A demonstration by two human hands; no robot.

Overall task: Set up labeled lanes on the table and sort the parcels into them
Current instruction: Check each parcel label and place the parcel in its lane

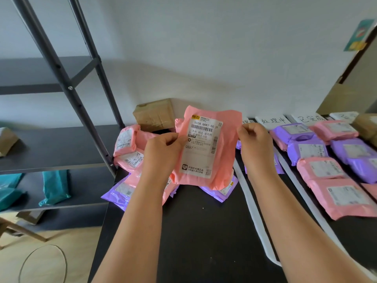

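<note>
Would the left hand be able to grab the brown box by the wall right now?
Probably not yet. The left hand and right hand both pinch the pink parcel, and the brown box sits farther back by the wall. It would need to let go first.

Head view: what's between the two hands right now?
A pink parcel, label toward the camera: the left hand pinches its left edge, the right hand its right edge, above the black table. Seen in the head view.
</note>
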